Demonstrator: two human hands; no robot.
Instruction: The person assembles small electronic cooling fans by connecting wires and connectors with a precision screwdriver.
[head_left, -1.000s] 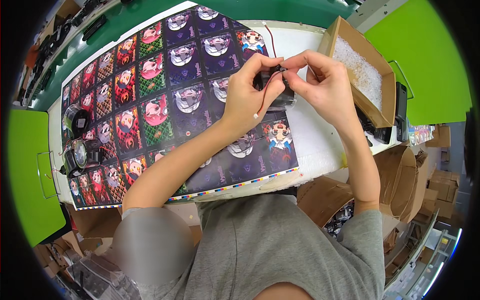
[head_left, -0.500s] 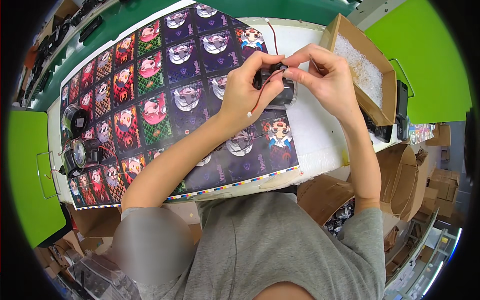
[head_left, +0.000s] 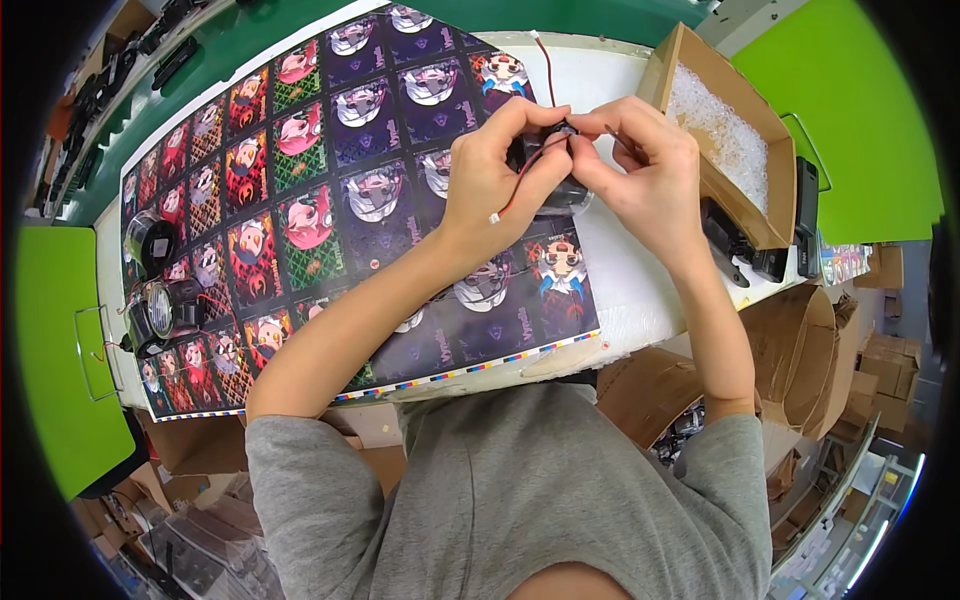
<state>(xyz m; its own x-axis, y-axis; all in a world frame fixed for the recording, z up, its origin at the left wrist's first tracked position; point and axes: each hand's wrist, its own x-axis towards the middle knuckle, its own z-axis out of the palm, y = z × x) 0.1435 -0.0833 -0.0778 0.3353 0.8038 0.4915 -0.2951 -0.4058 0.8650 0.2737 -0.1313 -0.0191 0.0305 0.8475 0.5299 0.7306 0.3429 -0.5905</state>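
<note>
The left hand (head_left: 490, 180) curls around a dark, glossy device (head_left: 567, 198) with a rounded, see-through lower end, its thumb and index finger closing on the black top. The right hand (head_left: 645, 180) meets it there, thumb and forefinger brought together at that same top; whether they pinch anything, and what, is too small and covered to tell. The device is between the two hands, above the right edge of a smooth printed sheet (head_left: 310, 220) patterned with rows of cartoon cards. A thin red-and-black cable (head_left: 518, 185) runs over the left thumb and ends in a small white plug (head_left: 495, 218); a dark red wire (head_left: 549, 75) rises beyond the fingers. Beneath the sheet is a white tabletop (head_left: 630, 270) with a scuffed edge. To the right, an open box (head_left: 780, 175) of matte brown cardboard holds a loose heap of clear, glassy bits (head_left: 715, 125). At the sheet's left lie a black drum-shaped unit (head_left: 150, 240) and another black unit (head_left: 163, 312) with a round, shiny face.
</note>
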